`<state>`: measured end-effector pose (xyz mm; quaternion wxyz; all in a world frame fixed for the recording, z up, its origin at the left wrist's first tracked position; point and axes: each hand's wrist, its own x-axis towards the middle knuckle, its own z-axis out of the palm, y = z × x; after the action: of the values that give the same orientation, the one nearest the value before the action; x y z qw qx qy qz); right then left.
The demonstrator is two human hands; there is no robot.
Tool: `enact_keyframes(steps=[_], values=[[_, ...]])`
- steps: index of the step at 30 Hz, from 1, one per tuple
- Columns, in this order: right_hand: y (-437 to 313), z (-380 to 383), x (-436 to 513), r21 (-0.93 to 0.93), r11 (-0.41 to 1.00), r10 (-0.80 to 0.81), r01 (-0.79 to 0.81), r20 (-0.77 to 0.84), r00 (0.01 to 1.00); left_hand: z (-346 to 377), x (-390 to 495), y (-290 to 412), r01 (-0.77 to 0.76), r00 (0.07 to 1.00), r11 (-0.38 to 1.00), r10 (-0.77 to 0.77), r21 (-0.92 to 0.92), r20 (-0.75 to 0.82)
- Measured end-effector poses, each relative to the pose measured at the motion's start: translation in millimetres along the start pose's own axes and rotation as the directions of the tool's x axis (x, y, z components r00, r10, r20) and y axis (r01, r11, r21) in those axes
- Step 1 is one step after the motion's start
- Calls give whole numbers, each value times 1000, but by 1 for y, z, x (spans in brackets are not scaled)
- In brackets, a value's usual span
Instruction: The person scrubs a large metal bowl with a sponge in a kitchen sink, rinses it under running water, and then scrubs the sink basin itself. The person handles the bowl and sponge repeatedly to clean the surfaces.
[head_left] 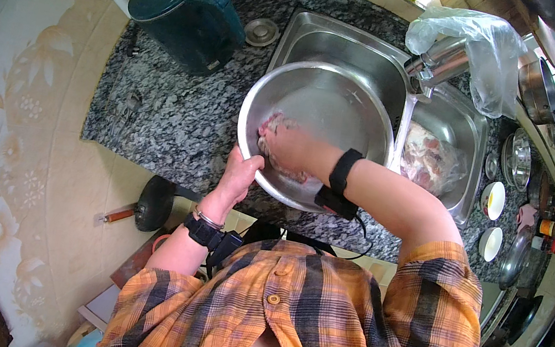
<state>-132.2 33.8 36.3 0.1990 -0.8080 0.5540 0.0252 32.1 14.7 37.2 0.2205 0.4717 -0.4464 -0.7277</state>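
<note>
A large stainless steel basin (pixel 342 102) rests partly over the left bowl of a metal sink (pixel 318 45) and the counter edge. My left hand (pixel 240 174) grips the near left rim, thumb over the edge. Inside the basin, my right hand (pixel 292 149) is blurred and pressed against pieces of raw meat (pixel 276 119) at the left side; its fingers are largely hidden, so whether it holds any is unclear. In the right sink bowl lies more raw meat (pixel 423 155), partly covered by clear plastic.
A dark green electric kettle (pixel 184 19) and a sink strainer (pixel 261 32) stand on the granite counter (pixel 160 96) at left. A plastic bag (pixel 469 40) hangs over the faucet (pixel 434 62). Two small bowls (pixel 492 200) sit to the right.
</note>
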Motion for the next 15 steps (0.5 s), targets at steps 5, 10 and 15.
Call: enact_keyframes(steps=[5,10,15], values=[[-12,8,-5,65,997,36,-35,-19,999,4,-5,-6,-14,998,1000,15,21,-55],[-1,21,7,-102,994,-2,-30,-298,954,2,-7,-9,-66,998,998,66,-8,-22],[25,22,30,-377,914,103,-149,-138,985,2,-7,-11,-46,997,999,46,-3,-59]])
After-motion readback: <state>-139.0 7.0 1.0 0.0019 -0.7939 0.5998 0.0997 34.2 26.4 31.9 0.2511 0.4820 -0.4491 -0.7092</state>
